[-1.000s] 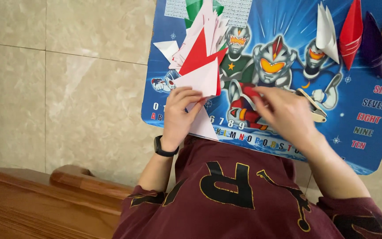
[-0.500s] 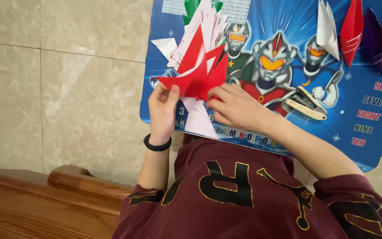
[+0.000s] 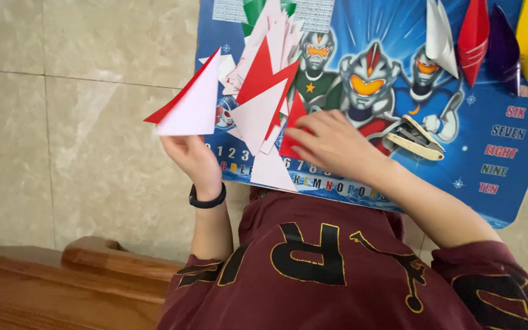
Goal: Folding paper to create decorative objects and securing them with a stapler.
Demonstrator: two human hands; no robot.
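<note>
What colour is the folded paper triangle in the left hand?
The folded paper triangle held by the left hand is white with a red edge, seen in the head view.

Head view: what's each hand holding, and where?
Left hand pinches the folded red-and-white paper triangle at its bottom edge. Right hand presses on the paper pile, gripping nothing.

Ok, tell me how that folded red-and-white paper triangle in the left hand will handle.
The paper triangle likely feels very light: the left hand holds it up by its bottom edge alone. Its folded layers probably keep it fairly stiff, since it stands unsupported. It would probably crease if squeezed.
</note>
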